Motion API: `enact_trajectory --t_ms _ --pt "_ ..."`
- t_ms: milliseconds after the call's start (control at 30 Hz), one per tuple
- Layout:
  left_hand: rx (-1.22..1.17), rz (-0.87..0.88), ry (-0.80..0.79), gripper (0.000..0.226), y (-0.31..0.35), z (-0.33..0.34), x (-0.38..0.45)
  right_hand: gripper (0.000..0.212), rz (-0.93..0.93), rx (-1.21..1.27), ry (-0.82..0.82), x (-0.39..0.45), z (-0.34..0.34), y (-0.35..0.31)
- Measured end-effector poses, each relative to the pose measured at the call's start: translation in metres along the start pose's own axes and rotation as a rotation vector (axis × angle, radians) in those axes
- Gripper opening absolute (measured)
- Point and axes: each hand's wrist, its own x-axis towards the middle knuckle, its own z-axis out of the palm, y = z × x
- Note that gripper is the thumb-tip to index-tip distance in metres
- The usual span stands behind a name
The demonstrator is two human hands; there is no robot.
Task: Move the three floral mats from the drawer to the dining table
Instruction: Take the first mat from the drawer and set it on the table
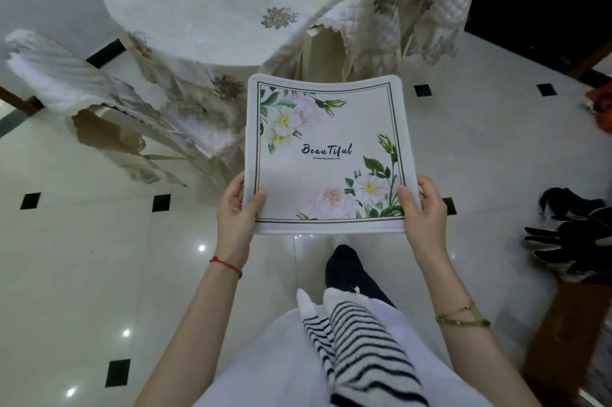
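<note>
Floral mat (328,154), gripped at its two near corners, is presenting as soft matt cloth with a printed face and a plain stitched border. Beyond the grip, the dining table (231,9) is wearing a matt textured cloth with embroidered flowers. The chair covers (381,18) to either side of it are showing quilted fabric with scalloped edging. Below the grip, the floor (82,274) is reading as glossy polished tile, reflecting ceiling lights.

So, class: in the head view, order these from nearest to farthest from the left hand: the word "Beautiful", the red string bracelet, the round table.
From the left hand:
1. Red string bracelet, just below on its own wrist.
2. Printed word "Beautiful", at the held floral mat's centre.
3. Round cloth-covered table, ahead at the top.
</note>
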Motion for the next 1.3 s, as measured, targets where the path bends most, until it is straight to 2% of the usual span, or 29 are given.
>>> enact_trajectory --t_ms 200,333,567,900,1167,1300 --pt "-0.028 0.006 0.016 0.039 0.008 0.036 0.092 0.011 -0.007 -0.003 0.005 0.1 0.028 -0.013" --pt "-0.037 0.002 0.055 0.04 0.028 0.069 0.164 0.016 -0.004 -0.023 -0.018 0.188 0.048 -0.034" --pt "-0.099 0.012 0.185 0.041 0.069 0.106 0.273 0.017 -0.067 -0.068 -0.118 0.329 0.099 -0.076" --pt "-0.107 -0.018 0.342 0.042 0.076 0.111 0.41 0.016 -0.107 -0.122 -0.294 0.479 0.2 -0.096" --pt "-0.086 -0.067 0.414 0.045 0.079 0.102 0.522 0.015 -0.132 -0.215 -0.367 0.589 0.289 -0.117" --pt "-0.112 -0.089 0.473 0.04 0.077 0.111 0.567 0.01 -0.128 -0.285 -0.469 0.645 0.327 -0.117"
